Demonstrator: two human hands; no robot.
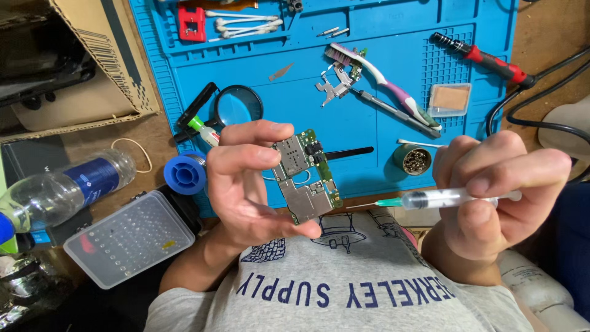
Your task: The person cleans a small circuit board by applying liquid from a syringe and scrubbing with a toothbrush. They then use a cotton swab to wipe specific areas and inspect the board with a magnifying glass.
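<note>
My left hand [246, 184] holds a small green circuit board [305, 178] with metal shields, pinched between thumb and fingers above my grey shirt. My right hand [498, 190] grips a clear syringe [442, 198] with a green-hubbed needle. The needle tip points left, a short way from the board's right edge and not touching it.
Behind lies a blue work mat [369, 92] with a toothbrush [384, 83], tweezers, magnifying glass [238, 106], cotton swabs, soldering iron [485, 59] and a brass wool tin [413, 160]. A solder spool [184, 174], plastic bottle [61, 190], clear parts box [129, 237] and cardboard box [67, 61] sit left.
</note>
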